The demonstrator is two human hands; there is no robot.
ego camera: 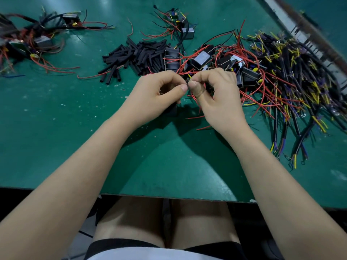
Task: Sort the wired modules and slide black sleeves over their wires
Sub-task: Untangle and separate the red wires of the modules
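Knees (165, 220): bare, under the green table (169, 166) edge.
Left hand (161, 92): curled, thumb and forefinger pinching a small dark piece, hard to identify.
Right hand (216, 96): pinching red wires (195, 99), thumbs touching.
Sleeves (139, 55): heaped beyond the hands.
Modules (202, 58): tangled just right of the sleeves.
Sorted modules (43, 41): far left.

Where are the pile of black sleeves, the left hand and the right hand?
pile of black sleeves (139, 55), head view, middle of the heap.
left hand (159, 94), head view, back of hand.
right hand (218, 94), head view, back of hand.
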